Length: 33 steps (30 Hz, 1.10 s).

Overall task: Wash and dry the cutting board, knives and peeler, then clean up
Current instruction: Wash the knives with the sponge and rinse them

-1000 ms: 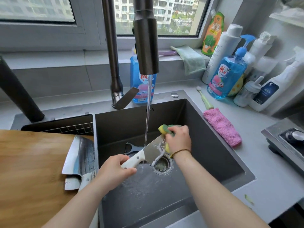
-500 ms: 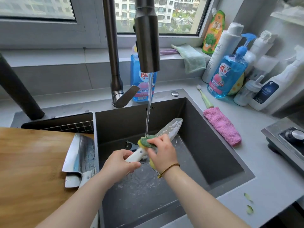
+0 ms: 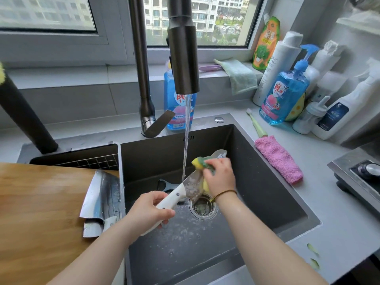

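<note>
Scrubbing knife (image 3: pixel 191 187) over sink (image 3: pixel 257 171), beneath tap stream (image 3: pixel 186 140). Left hand (image 3: pixel 150 212) clenched round white handle; right hand (image 3: pixel 220 178) grasping sponge (image 3: pixel 198 163) against blade. Advised: stroke heel to tip, fingers clear of edge, handle held firm, soap slippery. Peeler (image 3: pixel 164 185) lies on sink floor.

Over the dark sink (image 3: pixel 257 182) the left hand (image 3: pixel 151 210) grips the white handle of a knife (image 3: pixel 191 188). The blade points up and away. The water stream (image 3: pixel 186 140) from the faucet (image 3: pixel 183 58) falls on the blade near the handle. The right hand (image 3: pixel 221 177) holds a yellow-green sponge (image 3: pixel 200 162) against the blade. A peeler (image 3: pixel 164 185) lies on the sink floor behind. A wet cleaver (image 3: pixel 104 194) rests on the wooden cutting board (image 3: pixel 41 212).
</note>
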{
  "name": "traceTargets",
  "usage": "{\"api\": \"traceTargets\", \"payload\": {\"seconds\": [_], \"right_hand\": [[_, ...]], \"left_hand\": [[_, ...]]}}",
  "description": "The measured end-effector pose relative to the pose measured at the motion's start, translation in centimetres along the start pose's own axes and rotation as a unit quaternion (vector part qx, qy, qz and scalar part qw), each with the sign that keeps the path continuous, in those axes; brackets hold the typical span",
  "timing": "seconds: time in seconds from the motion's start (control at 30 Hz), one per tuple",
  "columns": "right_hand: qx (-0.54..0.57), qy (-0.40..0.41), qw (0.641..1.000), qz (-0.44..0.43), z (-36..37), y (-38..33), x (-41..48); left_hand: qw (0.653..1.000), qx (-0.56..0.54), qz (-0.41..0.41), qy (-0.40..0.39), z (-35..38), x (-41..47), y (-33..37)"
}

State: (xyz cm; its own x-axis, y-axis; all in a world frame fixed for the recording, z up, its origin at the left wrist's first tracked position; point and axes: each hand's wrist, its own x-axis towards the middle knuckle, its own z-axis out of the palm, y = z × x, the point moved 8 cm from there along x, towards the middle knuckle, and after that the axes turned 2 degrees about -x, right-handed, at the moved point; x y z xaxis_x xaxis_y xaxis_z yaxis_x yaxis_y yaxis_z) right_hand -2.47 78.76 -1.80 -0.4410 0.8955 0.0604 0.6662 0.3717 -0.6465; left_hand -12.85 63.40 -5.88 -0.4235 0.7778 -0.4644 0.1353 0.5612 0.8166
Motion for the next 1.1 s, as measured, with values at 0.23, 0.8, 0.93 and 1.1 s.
{"api": "traceTargets", "payload": {"seconds": [0.23,0.8,0.93,1.1], "right_hand": [[0.264,0.051,0.935,0.231,0.8,3.7,-1.3],[0.47,-0.072,0.816,0.33,4.5,1.6,-4.6],[0.362,0.078,0.902,0.221,1.0,2.3,-4.1],[-0.002,-0.04,0.989,-0.139,2.1,-2.9,-3.9]], "left_hand": [[0.985,0.148,0.019,0.089,-1.2,-0.6,-0.2],[0.997,0.058,0.031,-0.046,1.3,-2.0,0.3],[0.984,0.157,0.073,0.05,-0.5,-1.7,0.6],[0.968,0.213,0.1,0.083,-1.2,-2.0,1.1]]}}
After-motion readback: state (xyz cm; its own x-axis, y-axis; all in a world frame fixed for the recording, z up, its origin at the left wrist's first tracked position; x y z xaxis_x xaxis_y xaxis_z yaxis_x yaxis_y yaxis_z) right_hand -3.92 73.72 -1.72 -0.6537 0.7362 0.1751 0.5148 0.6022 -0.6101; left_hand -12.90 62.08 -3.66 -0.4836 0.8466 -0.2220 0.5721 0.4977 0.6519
